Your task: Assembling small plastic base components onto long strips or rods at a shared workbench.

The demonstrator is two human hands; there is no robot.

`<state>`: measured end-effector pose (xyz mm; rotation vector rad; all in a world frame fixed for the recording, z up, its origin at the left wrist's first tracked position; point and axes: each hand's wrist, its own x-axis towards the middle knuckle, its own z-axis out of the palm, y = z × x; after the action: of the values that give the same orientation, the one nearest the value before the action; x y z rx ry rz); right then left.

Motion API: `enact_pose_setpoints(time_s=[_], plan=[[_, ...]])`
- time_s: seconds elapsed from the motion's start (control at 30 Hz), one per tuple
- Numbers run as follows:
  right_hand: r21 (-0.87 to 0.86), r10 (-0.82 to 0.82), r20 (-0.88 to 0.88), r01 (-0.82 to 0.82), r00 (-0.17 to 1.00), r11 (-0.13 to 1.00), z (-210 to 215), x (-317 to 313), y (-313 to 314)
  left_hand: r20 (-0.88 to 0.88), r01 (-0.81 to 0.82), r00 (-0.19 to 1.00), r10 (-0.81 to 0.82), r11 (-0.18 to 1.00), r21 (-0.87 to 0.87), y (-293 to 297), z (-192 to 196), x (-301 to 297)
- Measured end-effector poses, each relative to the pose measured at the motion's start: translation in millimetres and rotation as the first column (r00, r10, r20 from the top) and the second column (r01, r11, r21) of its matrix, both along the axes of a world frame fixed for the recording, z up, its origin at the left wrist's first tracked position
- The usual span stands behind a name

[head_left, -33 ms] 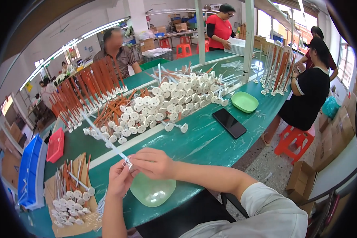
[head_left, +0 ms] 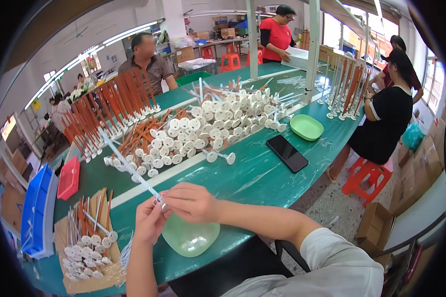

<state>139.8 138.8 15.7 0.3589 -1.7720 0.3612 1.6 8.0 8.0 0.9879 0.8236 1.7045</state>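
A long, pale, flat stick (head_left: pixel 129 166) slants up and left from my fingertips. Its lower end is pinched between my left hand (head_left: pixel 149 220) and my right hand (head_left: pixel 192 203), both closed. At the pinch a small thin white loop shows around the stick; its details are too fine to tell. Directly beneath my hands is a translucent light-green bowl (head_left: pixel 193 236), partly covered by them. Beyond lies a large heap of white round-based sticks (head_left: pixel 183 141), with orange or pale stems. More of these lie on a cardboard sheet (head_left: pixel 115 247) at the left.
Orange sticks (head_left: pixel 126 94) stand upright at the back left, others at the right. A black phone (head_left: pixel 287 153) and a green dish (head_left: pixel 306 127) sit right of the heap. A red tray (head_left: pixel 68 178) and blue bin (head_left: pixel 34 213) stand left. People sit or stand around the table.
The view has shifted very slightly. Both hands keep the same pinch on the stick.
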Motion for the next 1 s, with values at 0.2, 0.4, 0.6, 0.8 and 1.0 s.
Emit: enact_pose_setpoints(time_s=[0.2,0.4,0.6,0.8,1.0], plan=[[0.008,0.005,0.0,-0.005,1.0,1.0,-4,-7,-5,-0.059,-0.032,0.998,0.03,0.999,-0.037,-4,-5,-4],[0.028,0.042,0.053,-0.044,0.998,0.999,-1,-8,4,-0.118,-0.071,0.991,0.068,0.997,-0.02,-1,-1,-2],[0.06,-0.017,0.064,0.014,0.998,0.998,-1,-4,1,-0.189,-0.091,0.978,0.082,0.995,-0.043,-1,-1,-4],[0.078,-0.027,0.044,0.023,0.999,0.997,-3,-4,1,-0.201,-0.106,0.975,0.089,0.992,-0.074,-3,0,-2],[0.138,-0.058,0.006,0.056,0.998,0.989,-2,-2,1,-0.379,-0.146,0.917,0.125,0.989,-0.027,-4,1,-5]])
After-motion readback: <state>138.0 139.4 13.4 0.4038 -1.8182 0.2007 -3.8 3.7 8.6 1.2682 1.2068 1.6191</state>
